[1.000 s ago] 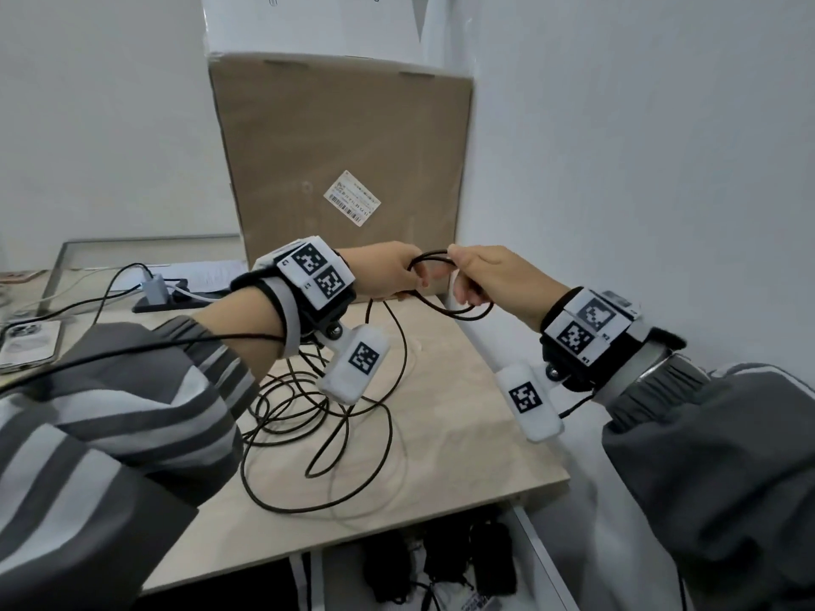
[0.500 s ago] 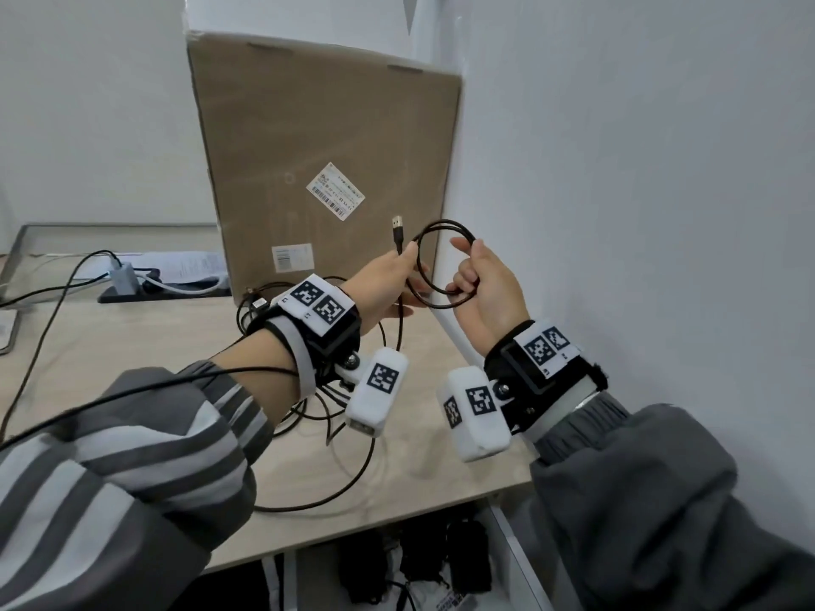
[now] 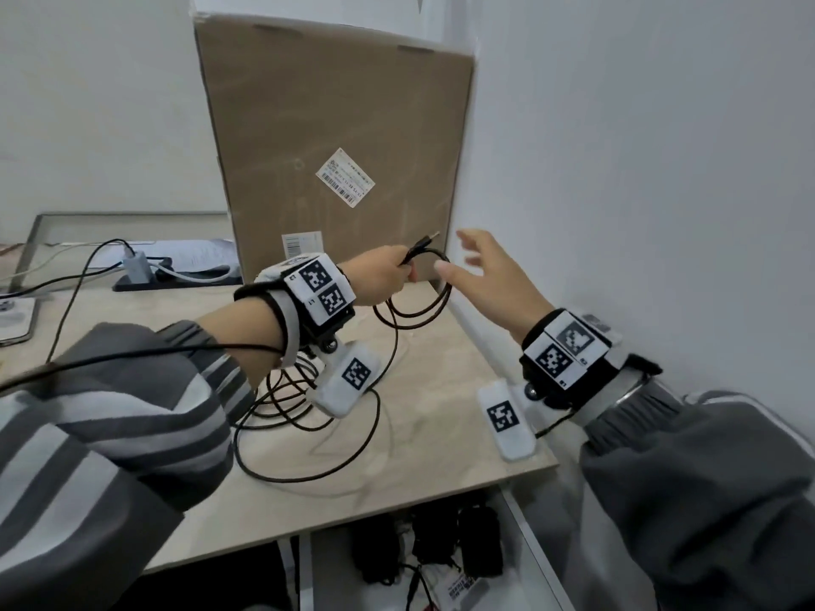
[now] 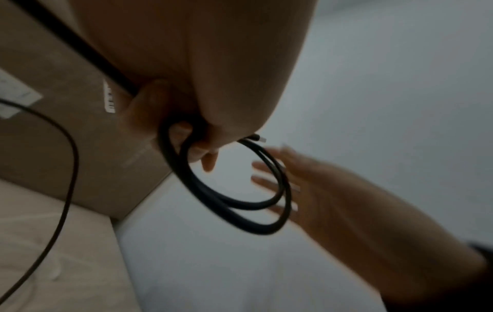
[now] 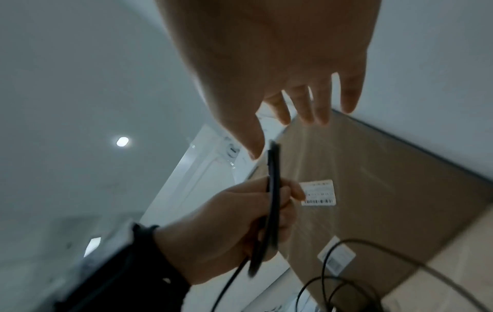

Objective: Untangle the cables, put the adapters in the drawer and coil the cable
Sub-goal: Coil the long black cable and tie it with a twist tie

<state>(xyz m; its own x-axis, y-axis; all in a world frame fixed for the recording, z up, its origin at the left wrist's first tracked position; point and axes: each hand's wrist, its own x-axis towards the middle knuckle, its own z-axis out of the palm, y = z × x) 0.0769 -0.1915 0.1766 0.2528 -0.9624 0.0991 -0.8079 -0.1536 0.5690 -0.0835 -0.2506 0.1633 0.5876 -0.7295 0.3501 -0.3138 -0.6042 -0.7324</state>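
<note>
Nearest, below the bench (image 3: 441, 434) edge, the drawer (image 3: 529, 544) holds dark adapters (image 3: 478, 544): apparently stowed. On the bench, loose cable (image 3: 375, 416) remains uncoiled. Above it, left hand (image 3: 381, 275) pinches two finished loops (image 3: 423, 302); right hand (image 3: 498, 280) spread, empty, just beside them.

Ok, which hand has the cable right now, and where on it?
The left hand grips the black USB cable where its two small loops gather, just behind the plug end. The right hand is spread open beside the loops, holding nothing.
</note>
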